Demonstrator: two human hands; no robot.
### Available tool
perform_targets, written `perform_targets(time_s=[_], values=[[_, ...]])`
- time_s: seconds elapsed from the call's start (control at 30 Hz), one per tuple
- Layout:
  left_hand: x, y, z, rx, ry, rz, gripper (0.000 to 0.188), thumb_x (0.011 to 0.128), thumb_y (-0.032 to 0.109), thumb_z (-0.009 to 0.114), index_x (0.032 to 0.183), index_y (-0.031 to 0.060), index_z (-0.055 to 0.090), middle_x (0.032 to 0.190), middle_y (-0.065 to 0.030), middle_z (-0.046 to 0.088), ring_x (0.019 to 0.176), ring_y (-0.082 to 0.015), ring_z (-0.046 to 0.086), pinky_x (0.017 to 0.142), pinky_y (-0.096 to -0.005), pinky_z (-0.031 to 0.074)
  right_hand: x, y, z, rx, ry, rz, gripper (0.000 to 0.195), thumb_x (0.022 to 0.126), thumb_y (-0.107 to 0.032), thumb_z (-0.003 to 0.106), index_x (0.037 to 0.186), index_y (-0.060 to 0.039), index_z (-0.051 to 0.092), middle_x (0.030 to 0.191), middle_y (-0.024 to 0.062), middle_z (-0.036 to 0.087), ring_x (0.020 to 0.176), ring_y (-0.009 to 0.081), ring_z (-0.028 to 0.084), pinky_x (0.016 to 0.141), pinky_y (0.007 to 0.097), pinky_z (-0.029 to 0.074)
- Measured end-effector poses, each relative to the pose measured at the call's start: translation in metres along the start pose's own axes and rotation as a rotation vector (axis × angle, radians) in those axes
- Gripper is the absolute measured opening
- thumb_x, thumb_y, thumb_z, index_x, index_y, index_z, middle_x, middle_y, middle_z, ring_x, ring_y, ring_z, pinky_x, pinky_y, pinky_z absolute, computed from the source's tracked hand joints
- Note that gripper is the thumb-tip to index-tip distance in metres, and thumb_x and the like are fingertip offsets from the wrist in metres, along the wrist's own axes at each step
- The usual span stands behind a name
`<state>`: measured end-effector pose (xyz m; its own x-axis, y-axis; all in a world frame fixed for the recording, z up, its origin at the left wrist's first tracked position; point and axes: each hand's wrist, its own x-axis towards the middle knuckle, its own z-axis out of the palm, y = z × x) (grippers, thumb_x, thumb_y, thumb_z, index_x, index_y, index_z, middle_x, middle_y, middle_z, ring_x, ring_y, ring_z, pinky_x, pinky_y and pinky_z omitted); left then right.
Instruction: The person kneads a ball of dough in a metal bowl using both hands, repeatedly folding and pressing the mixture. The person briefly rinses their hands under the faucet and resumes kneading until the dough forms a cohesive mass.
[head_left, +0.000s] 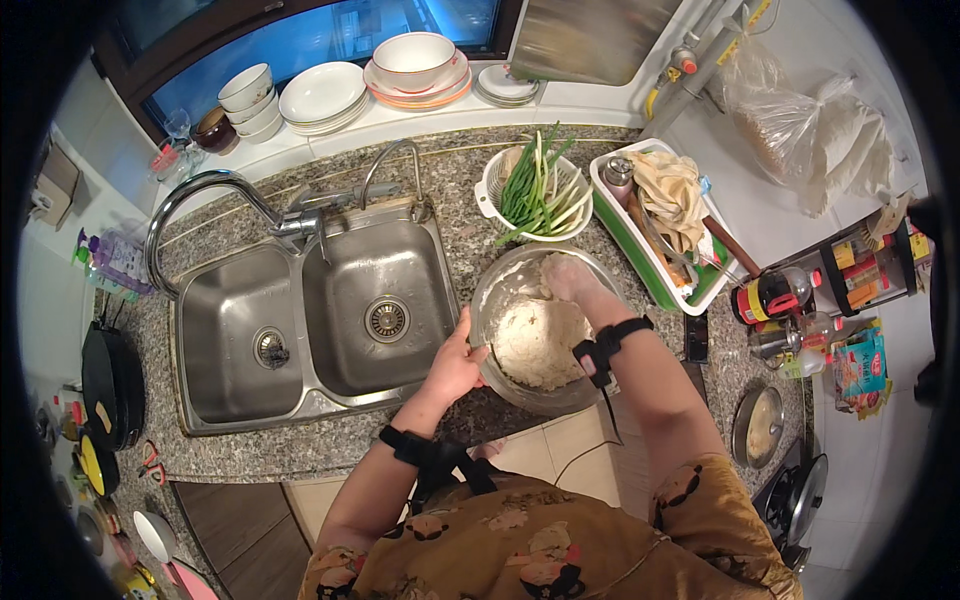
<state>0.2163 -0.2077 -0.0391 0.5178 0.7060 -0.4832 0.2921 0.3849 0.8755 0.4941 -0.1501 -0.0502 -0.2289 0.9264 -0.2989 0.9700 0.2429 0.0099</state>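
A round metal mixing bowl (495, 289) stands at the counter's front edge, right of the sink. Pale, floury dough (536, 341) fills its lower part, and smears of flour cling to the inner wall. My left hand (454, 367) grips the bowl's left rim, thumb and fingers against the outside and edge. Inside the bowl, my right hand (571, 279) is curled against the far side of the dough, its fingertips partly hidden. Flour whitens that hand. Black straps circle both forearms, and a cable hangs from the right one.
Left of the bowl is a double steel sink (307, 300) with a tall faucet (217, 180). Behind it sits a white colander (491, 187) of green onions (536, 187). A white-and-green tray (607, 217) holds cloth and utensils. Bottles (776, 296) stand farther right; red-handled scissors (152, 463) lie left.
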Motion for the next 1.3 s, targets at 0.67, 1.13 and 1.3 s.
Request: perform_targets(time_s=[0.67,1.13,1.3], values=[[-0.006,0.003,-0.006,-0.199,-0.151,-0.086,0.081,0.101,0.004,0.049,0.158,0.0284,-0.003,0.101,-0.0130,0.061,0.073,-0.0185,0.065,0.066,-0.0347,0.059,0.017,-0.031,0.026,0.031,0.079,-0.093,0.015,0.083,-0.014,0.061,0.084,-0.0021,0.071,0.092,0.0104,0.066,0.079,0.0242,0.067,0.069,0.0346,0.058],[-0.008,-0.007,0.013,-0.215,0.088,0.011,0.072,0.099,0.003,0.049,0.158,0.0155,0.010,0.096,-0.0126,0.066,0.060,-0.0164,0.063,0.054,-0.0301,0.058,-0.148,-0.082,-0.034,0.031,-0.054,-0.337,0.021,0.087,-0.028,0.058,0.083,-0.0110,0.070,0.087,0.0066,0.067,0.091,0.0238,0.065,0.101,0.0532,0.036],[-0.022,0.001,0.021,-0.159,0.085,-0.034,0.071,0.099,0.003,0.047,0.158,0.0162,0.010,0.097,-0.0137,0.067,0.063,-0.0173,0.066,0.054,-0.0289,0.058,-0.167,-0.069,-0.008,0.409,0.084,0.110,0.030,0.095,-0.030,0.052,0.092,-0.0046,0.068,0.098,0.0148,0.067,0.093,0.0332,0.067,0.094,0.0468,0.049]])
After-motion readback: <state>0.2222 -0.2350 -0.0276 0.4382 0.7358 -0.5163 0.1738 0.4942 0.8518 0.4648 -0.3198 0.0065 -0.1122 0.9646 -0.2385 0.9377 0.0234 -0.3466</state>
